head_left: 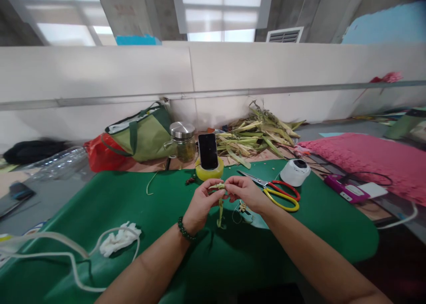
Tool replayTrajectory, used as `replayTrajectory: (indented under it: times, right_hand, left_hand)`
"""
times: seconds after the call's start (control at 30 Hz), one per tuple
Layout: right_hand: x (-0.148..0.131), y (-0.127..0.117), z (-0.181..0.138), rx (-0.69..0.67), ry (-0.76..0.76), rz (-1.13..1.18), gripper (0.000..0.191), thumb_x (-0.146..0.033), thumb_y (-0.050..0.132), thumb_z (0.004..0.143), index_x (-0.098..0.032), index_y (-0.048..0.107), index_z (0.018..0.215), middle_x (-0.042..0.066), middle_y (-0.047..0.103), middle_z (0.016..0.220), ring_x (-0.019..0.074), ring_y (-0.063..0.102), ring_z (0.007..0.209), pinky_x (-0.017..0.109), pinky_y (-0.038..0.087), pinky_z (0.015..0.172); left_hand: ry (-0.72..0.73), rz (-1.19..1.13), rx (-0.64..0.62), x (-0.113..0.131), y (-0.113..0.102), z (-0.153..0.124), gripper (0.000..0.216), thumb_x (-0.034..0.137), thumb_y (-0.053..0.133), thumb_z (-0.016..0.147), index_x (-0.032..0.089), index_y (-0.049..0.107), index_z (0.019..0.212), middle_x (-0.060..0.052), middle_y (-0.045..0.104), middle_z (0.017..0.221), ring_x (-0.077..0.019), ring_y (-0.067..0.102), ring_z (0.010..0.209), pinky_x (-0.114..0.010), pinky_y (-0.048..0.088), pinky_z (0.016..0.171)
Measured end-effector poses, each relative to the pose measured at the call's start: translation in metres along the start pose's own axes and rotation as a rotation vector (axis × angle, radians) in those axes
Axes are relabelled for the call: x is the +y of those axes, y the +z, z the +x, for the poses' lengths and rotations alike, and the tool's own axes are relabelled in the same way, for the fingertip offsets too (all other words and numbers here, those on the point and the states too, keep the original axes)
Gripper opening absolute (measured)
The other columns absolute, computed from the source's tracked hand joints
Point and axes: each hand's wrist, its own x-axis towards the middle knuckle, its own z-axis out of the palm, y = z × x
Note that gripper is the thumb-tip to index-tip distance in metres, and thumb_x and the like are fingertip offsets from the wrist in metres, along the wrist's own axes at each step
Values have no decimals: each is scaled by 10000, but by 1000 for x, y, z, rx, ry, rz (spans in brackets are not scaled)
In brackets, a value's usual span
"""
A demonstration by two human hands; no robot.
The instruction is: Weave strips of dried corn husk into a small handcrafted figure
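Between my two hands, above the green mat (159,246), is a pale green plant strip (220,213), perhaps a piece of husk; one end hangs down below my fingers. My left hand (204,202), with a dark green bead bracelet (185,229) at the wrist, pinches it from the left. Fingertips of my right hand (245,192) pinch the same strip from the right. Scissors (281,193) with red and yellow handles lie beyond my right hand, beside a white thread spool (295,172). Partly behind my right wrist is a light blue sheet (258,219) with small bits on it.
A phone (208,151) leans upright in a yellow tape roll (209,170). Behind it stand a glass jar (183,144), a heap of husks (256,133) and a green bag (146,135). Crumpled tissue (120,239) and white tubing (71,255) lie left; a pink cloth (362,162) lies right.
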Motion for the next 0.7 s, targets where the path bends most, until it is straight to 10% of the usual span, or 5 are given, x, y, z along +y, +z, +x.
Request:
replayTrajectory:
  times: [0.5,0.7]
  right_hand:
    - [15,0,-7,118,-599,-767,140,-233,491,818,-194,550,697,24,572,710,125,501,655,245,428,639]
    - [8,-6,-2,48,-312,-477,185,-346,526,794,-177,532,720,-12,523,635,103,485,553,231,400,536]
  left_hand:
    - [12,33,112,1,2,4,369,379,836,468,130,616,628,9,622,584,-92,575,512,-219,456,549]
    - [-10,134,69,4,-1,5,357,392,822,489,138,616,631,17,580,534,-99,557,500,-210,412,502]
